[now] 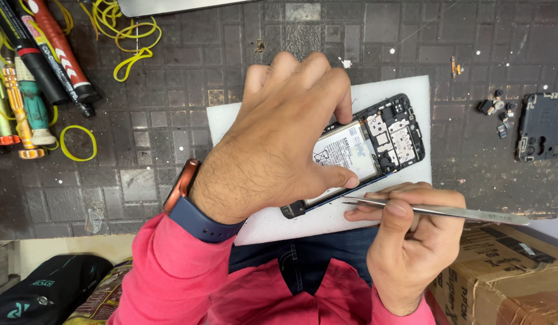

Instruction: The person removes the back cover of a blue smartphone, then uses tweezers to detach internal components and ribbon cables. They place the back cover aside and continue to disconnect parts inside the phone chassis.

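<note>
An opened phone (381, 141) with its back off lies on a white foam pad (405, 90), showing a white battery and a dark circuit board. My left hand (273, 138) grips the phone from above, the thumb pressed on its near edge. My right hand (411, 241) holds metal tweezers (441, 210) just below the phone, their tip pointing left at the near edge beside my left thumb. A watch with a blue strap sits on my left wrist.
Screwdrivers and pens (32, 66) lie at the far left among yellow rubber bands (125, 36). A removed black phone cover (540, 126) and small loose parts (498, 111) sit at the right. A cardboard box (507, 283) stands at the lower right, a dark bag (44, 295) at the lower left.
</note>
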